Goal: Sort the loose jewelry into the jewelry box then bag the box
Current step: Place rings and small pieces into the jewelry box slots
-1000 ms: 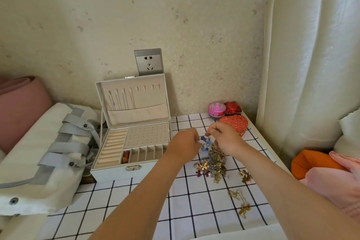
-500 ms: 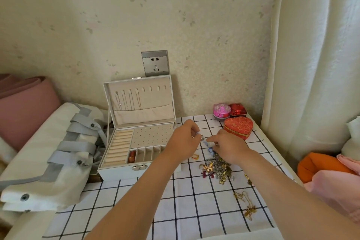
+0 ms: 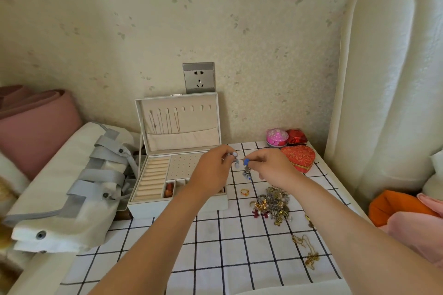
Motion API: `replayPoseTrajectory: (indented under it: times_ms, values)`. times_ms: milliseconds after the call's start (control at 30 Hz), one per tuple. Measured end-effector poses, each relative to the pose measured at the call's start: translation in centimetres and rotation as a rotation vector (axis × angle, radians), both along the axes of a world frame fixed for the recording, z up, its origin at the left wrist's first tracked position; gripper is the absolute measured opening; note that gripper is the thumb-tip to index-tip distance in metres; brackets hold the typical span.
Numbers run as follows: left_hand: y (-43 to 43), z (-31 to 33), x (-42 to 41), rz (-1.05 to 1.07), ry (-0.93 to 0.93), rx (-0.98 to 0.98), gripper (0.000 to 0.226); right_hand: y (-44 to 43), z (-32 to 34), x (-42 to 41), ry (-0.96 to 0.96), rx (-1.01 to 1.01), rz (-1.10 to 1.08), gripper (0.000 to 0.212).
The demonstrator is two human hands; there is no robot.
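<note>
1. Jewelry pile lies loose on the cloth, just nearer than the right hand.
2. Left hand pinches a pale earring; right hand pinches a blue earring beside it.
3. Open jewelry box sits behind the left hand.

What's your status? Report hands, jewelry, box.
Left hand pinches small pale piece. Right hand pinches blue earring. Jewelry box open; loose pile beside it. Nothing blocking.
</note>
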State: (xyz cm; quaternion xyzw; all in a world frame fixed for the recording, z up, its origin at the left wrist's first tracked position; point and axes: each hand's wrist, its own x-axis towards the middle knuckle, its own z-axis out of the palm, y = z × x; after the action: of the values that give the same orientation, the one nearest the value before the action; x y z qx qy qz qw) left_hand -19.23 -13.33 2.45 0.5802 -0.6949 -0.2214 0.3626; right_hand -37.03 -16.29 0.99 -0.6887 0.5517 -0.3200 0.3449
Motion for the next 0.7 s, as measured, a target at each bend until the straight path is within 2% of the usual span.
replayPoseTrajectory:
  times_ms: [167, 300, 433, 600, 700]
  values:
    - [2.4, 1.1, 3.2, 0.111, 0.185, 0.156, 0.024, 0.9, 1.7, 3.1, -0.142, 0.063, 0.031, 0.012]
    - [3.9, 2.0, 6.5, 0.149, 0.375, 0.338, 0.028, 1.0, 2.0, 6.2, -0.113, 0.056, 0.081, 0.013]
    - [4.8, 2.1, 9.7, 0.161, 0.468, 0.367, 0.025, 0.7, 2.1, 9.5, -0.073, 0.034, 0.083, 0.014]
    - [5.0, 1.0, 12.9, 0.182, 0.374, 0.275, 0.008, 0.1, 0.9, 12.4, -0.036, 0.006, 0.096, 0.018]
    - [4.9, 0.8, 13.8, 0.185, 0.319, 0.243, 0.011, -0.1, 0.2, 13.5, -0.017, -0.021, 0.083, 0.016]
